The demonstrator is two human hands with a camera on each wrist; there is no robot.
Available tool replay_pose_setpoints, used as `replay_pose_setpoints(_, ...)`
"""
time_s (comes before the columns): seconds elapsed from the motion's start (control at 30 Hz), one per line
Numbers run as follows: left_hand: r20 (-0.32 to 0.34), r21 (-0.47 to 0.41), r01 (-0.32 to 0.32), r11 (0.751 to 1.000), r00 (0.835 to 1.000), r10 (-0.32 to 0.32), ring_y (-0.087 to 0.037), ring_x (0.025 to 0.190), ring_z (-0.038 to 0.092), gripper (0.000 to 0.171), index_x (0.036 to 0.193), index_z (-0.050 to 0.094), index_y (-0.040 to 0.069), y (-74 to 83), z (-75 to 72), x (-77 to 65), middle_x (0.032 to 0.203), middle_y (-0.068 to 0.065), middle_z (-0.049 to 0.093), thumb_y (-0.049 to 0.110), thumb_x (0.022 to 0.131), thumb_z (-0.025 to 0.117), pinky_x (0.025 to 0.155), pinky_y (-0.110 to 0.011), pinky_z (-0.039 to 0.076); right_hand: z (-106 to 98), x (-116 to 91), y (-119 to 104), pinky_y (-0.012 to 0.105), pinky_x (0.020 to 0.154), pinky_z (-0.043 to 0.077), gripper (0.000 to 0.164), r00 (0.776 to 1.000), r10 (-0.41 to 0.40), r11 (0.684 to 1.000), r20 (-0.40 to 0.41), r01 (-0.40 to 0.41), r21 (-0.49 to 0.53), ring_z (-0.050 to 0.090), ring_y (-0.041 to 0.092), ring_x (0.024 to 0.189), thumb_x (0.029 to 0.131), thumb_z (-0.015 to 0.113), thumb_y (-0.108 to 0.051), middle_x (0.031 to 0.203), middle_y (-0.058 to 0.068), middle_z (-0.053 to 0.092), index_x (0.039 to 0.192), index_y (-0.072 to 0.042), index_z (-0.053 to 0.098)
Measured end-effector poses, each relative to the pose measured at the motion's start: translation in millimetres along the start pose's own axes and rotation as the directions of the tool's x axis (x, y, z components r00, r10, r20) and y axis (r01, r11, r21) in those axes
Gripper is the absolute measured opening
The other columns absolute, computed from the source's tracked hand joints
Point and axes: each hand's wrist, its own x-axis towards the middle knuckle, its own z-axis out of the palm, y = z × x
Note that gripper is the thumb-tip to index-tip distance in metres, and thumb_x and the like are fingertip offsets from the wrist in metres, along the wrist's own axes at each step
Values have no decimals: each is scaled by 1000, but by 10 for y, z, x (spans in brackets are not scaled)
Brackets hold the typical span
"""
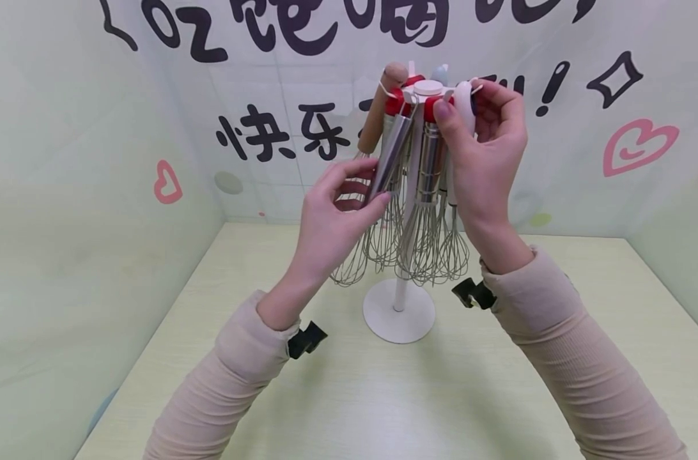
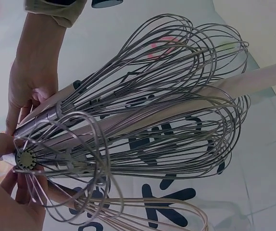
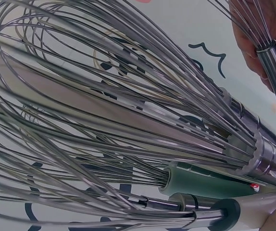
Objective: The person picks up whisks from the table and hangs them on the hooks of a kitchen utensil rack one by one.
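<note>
A white whisk rack [image 1: 428, 87] holds several hanging whisks around its top. My left hand [image 1: 340, 204] grips the slim steel handle of a whisk [image 1: 390, 153], tilted with its hanging loop up by the rack's hooks. Whether that loop sits on a hook, I cannot tell. In the left wrist view this whisk [image 2: 26, 160] points its wires toward the camera. My right hand [image 1: 489, 153] grips the rack's top edge around a white-handled whisk [image 1: 465, 108], thumb beside a red-topped steel whisk [image 1: 429, 160]. In the right wrist view a green-handled whisk [image 3: 205, 180] hangs behind.
The rack's round white base [image 1: 399, 326] stands on a pale wooden table [image 1: 349, 396]. A wooden-handled whisk [image 1: 374, 121] hangs on the rack's left side. Behind is a printed backdrop [image 1: 280, 83] with black characters, and walls rise on both sides.
</note>
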Motion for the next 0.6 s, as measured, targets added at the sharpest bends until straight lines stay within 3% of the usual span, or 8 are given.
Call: replay_pose_setpoints(0.6, 5, -25, 17, 1000, 1000, -17, -21, 96, 62, 42, 123, 58, 0, -25, 64, -16, 117, -13, 58, 1, 82, 70, 79, -23, 57, -4, -2, 4, 23, 86, 47, 33, 1000, -9, 1000, 8, 9, -9, 53, 17, 92, 81, 69, -3, 101, 0, 56, 109, -5, 52)
